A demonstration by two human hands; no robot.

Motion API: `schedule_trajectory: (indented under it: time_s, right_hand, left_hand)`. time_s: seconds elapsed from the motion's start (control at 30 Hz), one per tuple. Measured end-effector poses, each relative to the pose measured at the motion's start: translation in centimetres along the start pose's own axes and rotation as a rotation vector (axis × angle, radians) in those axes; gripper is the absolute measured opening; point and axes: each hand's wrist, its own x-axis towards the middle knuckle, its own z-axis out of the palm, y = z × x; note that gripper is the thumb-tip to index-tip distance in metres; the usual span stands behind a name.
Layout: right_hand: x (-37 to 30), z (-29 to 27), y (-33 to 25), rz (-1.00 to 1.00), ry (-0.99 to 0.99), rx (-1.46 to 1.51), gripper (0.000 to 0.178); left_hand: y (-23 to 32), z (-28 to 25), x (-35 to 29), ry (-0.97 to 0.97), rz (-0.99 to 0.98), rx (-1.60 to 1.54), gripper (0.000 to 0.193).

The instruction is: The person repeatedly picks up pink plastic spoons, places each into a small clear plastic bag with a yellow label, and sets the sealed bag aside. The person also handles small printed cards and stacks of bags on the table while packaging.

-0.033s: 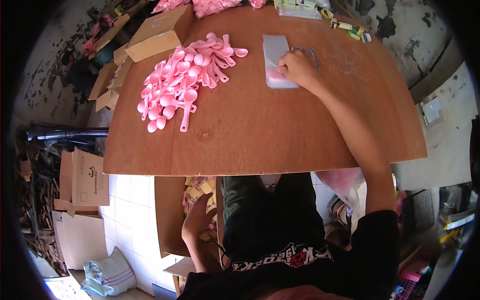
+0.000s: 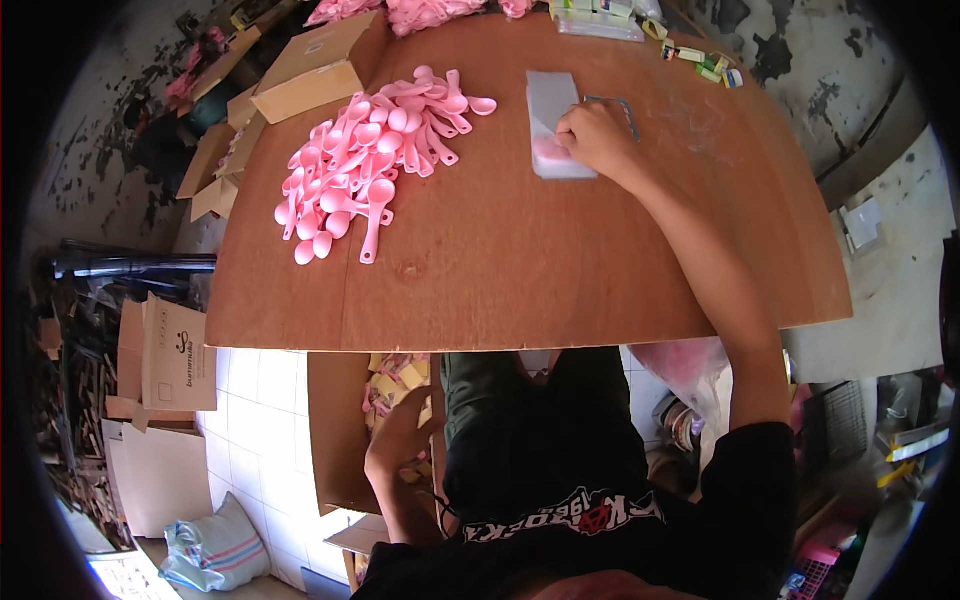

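A stack of clear flat plastic bags (image 2: pixel 552 95) lies on the wooden table, with pink showing through near its lower end. My right hand (image 2: pixel 597 138) rests over the stack's right side, fingers curled and pinching at the top bag. To the left is a heap of pink plastic measuring spoons (image 2: pixel 365 150), apart from both hands. Below the table edge, my left hand (image 2: pixel 403 428) hangs over an open carton (image 2: pixel 338 430) of small yellow-and-pink packets (image 2: pixel 398 378). Its fingers look apart, and nothing shows in them.
The brown table (image 2: pixel 480 270) has its near edge just before my body. A cardboard box (image 2: pixel 312 70) sits at its far left. Clear packaging (image 2: pixel 597 25) and small yellow-green pieces (image 2: pixel 708 65) lie along the far right. A stuffed white sack (image 2: pixel 215 545) stands on the tiled floor.
My left hand has shifted very slightly over the carton. My right hand, the bags and the spoons look the same.
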Motion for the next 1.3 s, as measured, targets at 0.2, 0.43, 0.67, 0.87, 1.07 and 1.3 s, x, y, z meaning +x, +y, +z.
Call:
schedule_trajectory:
  time_s: [0.2,0.43,0.67,0.87,1.07,1.3]
  right_hand:
    - [1.0,-1.5,-1.7,-0.003,0.075,0.089,0.007]
    - [-1.3,-4.8,-4.2,0.011,0.115,0.176,0.007]
    - [-5.3,-8.1,-11.3,-0.231,0.021,0.284,0.003]
    - [-6.6,-7.9,-11.7,-0.050,-0.090,0.397,0.006]
    - [-7.9,-9.5,-13.2,-0.117,-0.155,0.520,0.009]
    - [-8.6,-9.4,-13.4,-0.182,-0.131,0.524,0.009]
  left_hand:
    - [10.3,-0.3,-1.2,-0.321,1.030,0.032,0.050]
    - [16.6,-3.0,0.6,0.076,1.030,0.133,0.037]
    - [18.0,-3.5,5.7,0.708,0.786,0.326,0.058]
    - [18.2,-1.2,7.0,0.648,0.809,0.308,0.046]
    - [17.9,0.0,7.5,0.609,0.725,0.151,0.045]
    - [18.0,-1.0,7.2,0.812,0.878,0.187,0.033]
